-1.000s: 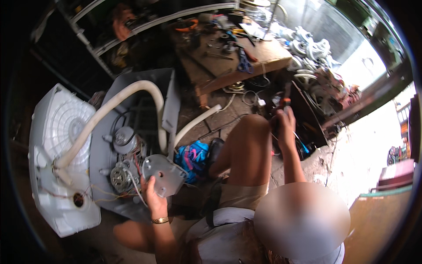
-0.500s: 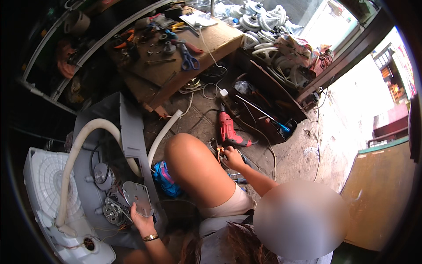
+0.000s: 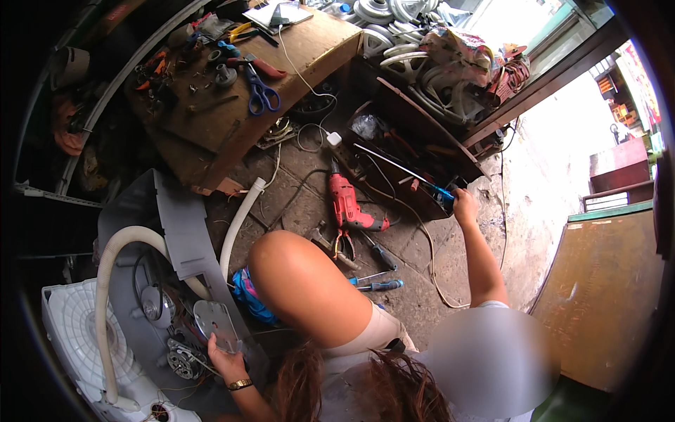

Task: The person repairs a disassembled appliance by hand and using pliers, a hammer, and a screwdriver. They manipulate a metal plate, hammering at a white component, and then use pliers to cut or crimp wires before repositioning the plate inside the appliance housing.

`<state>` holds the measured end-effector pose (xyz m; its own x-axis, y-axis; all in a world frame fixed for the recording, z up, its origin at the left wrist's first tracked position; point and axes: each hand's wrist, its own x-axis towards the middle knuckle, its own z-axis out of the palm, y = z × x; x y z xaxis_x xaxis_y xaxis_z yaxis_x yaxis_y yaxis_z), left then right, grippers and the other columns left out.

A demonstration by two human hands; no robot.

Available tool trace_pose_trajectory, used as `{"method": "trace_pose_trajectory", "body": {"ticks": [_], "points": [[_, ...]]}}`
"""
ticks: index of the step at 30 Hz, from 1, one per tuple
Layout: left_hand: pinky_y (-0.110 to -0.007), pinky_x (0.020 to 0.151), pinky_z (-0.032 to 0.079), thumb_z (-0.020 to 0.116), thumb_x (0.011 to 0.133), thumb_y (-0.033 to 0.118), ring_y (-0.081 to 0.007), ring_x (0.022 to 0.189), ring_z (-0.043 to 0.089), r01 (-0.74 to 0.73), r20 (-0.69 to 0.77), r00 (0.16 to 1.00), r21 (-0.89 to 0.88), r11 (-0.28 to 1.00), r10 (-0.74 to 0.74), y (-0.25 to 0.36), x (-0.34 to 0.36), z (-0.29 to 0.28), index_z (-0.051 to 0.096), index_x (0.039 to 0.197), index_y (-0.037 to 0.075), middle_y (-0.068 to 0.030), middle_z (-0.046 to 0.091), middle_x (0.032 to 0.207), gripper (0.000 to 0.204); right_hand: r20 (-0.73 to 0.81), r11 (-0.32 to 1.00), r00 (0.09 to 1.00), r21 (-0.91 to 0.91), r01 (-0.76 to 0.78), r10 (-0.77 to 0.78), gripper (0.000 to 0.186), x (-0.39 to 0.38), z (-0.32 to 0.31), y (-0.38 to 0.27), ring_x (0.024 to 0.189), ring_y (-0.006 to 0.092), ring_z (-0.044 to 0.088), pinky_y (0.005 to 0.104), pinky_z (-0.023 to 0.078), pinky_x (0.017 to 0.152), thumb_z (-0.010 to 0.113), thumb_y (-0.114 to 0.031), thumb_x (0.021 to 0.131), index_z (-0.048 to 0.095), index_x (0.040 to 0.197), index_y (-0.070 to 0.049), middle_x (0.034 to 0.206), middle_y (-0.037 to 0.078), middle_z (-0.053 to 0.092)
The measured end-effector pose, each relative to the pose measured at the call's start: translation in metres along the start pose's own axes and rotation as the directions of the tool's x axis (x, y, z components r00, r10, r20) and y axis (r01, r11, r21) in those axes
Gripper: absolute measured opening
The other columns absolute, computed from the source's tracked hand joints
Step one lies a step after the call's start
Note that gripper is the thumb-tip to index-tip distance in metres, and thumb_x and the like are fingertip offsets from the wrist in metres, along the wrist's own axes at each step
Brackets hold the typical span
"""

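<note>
Lower left, my left hand (image 3: 226, 360) grips a silvery metal plate (image 3: 214, 323) beside the motors (image 3: 184, 360) inside an open grey appliance housing (image 3: 188, 257). A white plastic panel (image 3: 76, 323) and a bent cream hose (image 3: 105, 281) lie along it. On the right, my right hand (image 3: 464, 206) is closed on the blue handle of a long screwdriver (image 3: 441, 192), whose shaft lies across a dark wooden toolbox (image 3: 411, 155). Left of that box, a red drill (image 3: 348, 204) lies on the floor above pliers (image 3: 344, 244) and more screwdrivers (image 3: 383, 285).
A wooden table (image 3: 176, 133) holds scissors and assorted tools. Looped cords cross the concrete floor (image 3: 464, 260). White plastic parts (image 3: 394, 39) are piled behind the toolbox. A wooden board (image 3: 601, 274) stands at right; dark shelving is at left. My bent knee (image 3: 295, 281) fills the middle.
My right hand has left the pliers beside the drill and moved up and right onto the blue screwdriver. My left hand still holds the plate. The camera view has shifted.
</note>
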<state>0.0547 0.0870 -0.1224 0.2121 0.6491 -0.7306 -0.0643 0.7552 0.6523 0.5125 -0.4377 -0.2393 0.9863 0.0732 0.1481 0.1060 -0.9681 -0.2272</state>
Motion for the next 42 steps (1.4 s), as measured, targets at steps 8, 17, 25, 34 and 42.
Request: {"method": "trace_pose_trajectory", "body": {"ticks": [8, 17, 25, 34, 42], "points": [[-0.044, 0.092, 0.044, 0.056, 0.088, 0.026, -0.0284, 0.108, 0.056, 0.007, 0.078, 0.997, -0.056, 0.998, -0.003, -0.008, 0.012, 0.007, 0.056, 0.122, 0.005, -0.009, 0.06, 0.119, 0.04, 0.48, 0.664, 0.747, -0.372, 0.648, -0.46, 0.013, 0.038, 0.021, -0.009, 0.119, 0.0296, 0.044, 0.0533, 0.038, 0.091, 0.06, -0.02, 0.075, 0.072, 0.079, -0.018, 0.127, 0.007, 0.051], [-0.03, 0.088, 0.047, 0.056, 0.088, 0.003, -0.0163, 0.1, 0.059, -0.524, 0.142, 0.849, 0.094, 0.846, 0.51, 0.013, -0.024, 0.084, 0.052, 0.121, 0.001, -0.0075, 0.061, 0.111, 0.034, 0.485, 0.546, 0.596, -0.259, 0.797, -0.64, 0.036, 0.056, 0.059, 0.036, 0.139, 0.0354, 0.023, 0.0645, 0.02, 0.108, 0.062, -0.017, 0.073, 0.069, 0.108, -0.017, 0.149, 0.011, 0.03], [-0.026, 0.09, 0.045, 0.055, 0.091, 0.001, -0.0116, 0.1, 0.057, -0.66, 0.239, 0.75, 0.217, 0.719, 0.616, 0.017, -0.053, 0.096, 0.046, 0.124, -0.003, -0.0082, 0.06, 0.113, 0.035, 0.567, 0.473, 0.631, -0.421, 0.774, -0.53, 0.064, 0.063, 0.061, 0.014, 0.14, 0.0352, 0.018, 0.0677, 0.009, 0.109, 0.056, -0.019, 0.078, 0.041, 0.14, -0.017, 0.144, 0.015, 0.033], [-0.026, 0.087, 0.046, 0.055, 0.091, 0.001, -0.0109, 0.097, 0.058, -0.659, 0.213, 0.751, 0.181, 0.73, 0.625, 0.017, -0.063, 0.084, 0.052, 0.112, -0.003, -0.0079, 0.061, 0.108, 0.022, 0.641, 0.469, 0.657, -0.474, 0.745, -0.396, 0.075, 0.063, 0.061, -0.006, 0.142, 0.0369, 0.012, 0.071, 0.004, 0.107, 0.061, -0.019, 0.077, 0.031, 0.146, -0.02, 0.149, 0.017, 0.025], [-0.043, 0.083, 0.052, 0.059, 0.076, -0.013, -0.0299, 0.09, 0.064, -0.87, 0.575, -0.019, 0.394, -0.298, 0.818, 0.047, -0.082, 0.079, 0.058, 0.087, 0.005, -0.0108, 0.067, 0.093, 0.022, 0.669, 0.437, 0.558, -0.365, 0.822, -0.49, 0.059, 0.065, 0.044, -0.009, 0.142, 0.0361, 0.015, 0.0749, 0.009, 0.105, 0.062, -0.019, 0.076, 0.049, 0.134, -0.018, 0.145, 0.018, 0.033]]}}
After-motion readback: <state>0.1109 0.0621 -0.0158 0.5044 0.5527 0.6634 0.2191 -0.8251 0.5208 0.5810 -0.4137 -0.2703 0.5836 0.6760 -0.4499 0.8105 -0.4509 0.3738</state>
